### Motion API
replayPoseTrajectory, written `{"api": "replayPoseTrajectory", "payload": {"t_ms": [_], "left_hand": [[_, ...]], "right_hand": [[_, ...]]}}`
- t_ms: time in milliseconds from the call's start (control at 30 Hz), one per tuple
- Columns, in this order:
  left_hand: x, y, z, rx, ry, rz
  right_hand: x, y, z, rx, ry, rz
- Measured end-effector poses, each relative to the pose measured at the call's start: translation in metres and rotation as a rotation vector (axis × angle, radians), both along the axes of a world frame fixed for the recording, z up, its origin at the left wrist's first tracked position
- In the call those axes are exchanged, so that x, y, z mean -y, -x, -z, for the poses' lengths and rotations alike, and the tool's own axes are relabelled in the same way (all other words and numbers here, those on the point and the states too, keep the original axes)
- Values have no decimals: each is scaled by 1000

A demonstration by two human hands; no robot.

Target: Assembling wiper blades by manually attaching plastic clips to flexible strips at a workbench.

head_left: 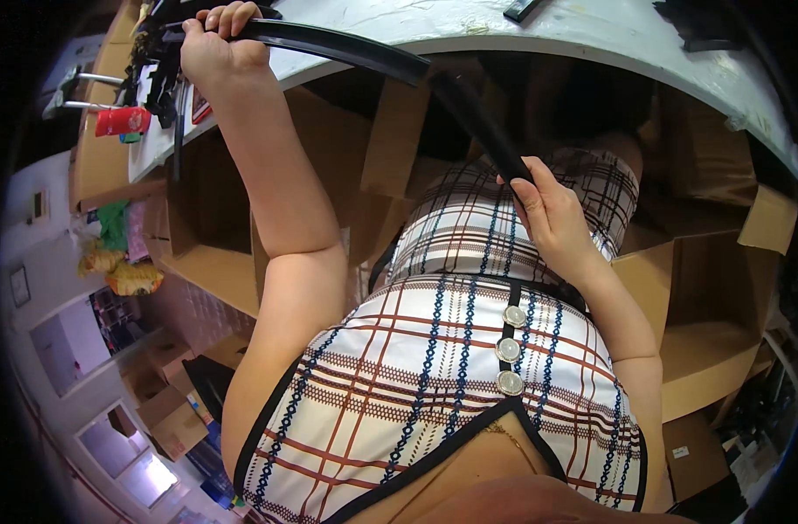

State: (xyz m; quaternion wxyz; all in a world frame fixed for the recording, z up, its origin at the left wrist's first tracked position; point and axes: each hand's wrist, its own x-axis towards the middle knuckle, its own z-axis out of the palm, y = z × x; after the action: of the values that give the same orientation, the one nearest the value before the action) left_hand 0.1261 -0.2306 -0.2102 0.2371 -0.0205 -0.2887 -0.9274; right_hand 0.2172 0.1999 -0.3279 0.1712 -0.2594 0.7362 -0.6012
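Observation:
My left hand (228, 48) is closed around a glossy black strip (342, 48), long and slightly curved, that runs rightward over the near edge of the white table. My right hand (552, 214), above my lap, grips the lower end of a matte black strip (477, 118) that slants up and left. The two strips meet or overlap just beyond the table edge; whether they are joined or one bent piece, I cannot tell. Part of the left strip's end is hidden by my fingers.
The white table (582, 31) curves across the top, with a small black piece (523, 9) on it. Black parts and a red packet (124, 120) crowd its left end. Open cardboard boxes (713, 323) stand under it and at both sides of my legs.

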Motion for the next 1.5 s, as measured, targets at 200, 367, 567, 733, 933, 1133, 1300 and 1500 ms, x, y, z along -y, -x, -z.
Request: {"api": "replayPoseTrajectory", "payload": {"t_ms": [200, 367, 567, 733, 933, 1133, 1300, 1500], "left_hand": [[-12, 7, -2, 20, 31, -5], [-4, 9, -1, 7, 11, 64], [-66, -1, -10, 97, -13, -154], [-70, -7, -8, 113, -20, -241], [-79, -8, 5, 143, -184, -220], [-89, -6, 22, 150, -251, -212], [-91, -3, 27, 135, -272, -197], [-103, -3, 25, 98, -261, -236]], "right_hand": [[-3, 3, -3, -19, -11, 2], [-9, 8, -13, 30, -73, -83], [-4, 11, -1, 265, 407, 50], [-13, 21, -7, 510, 663, 242], [-12, 18, -10, 593, 900, 329], [-11, 18, -17, 647, 945, 416], [-10, 18, -19, 693, 948, 432], [-13, 20, -24, 864, 974, 467]]}}
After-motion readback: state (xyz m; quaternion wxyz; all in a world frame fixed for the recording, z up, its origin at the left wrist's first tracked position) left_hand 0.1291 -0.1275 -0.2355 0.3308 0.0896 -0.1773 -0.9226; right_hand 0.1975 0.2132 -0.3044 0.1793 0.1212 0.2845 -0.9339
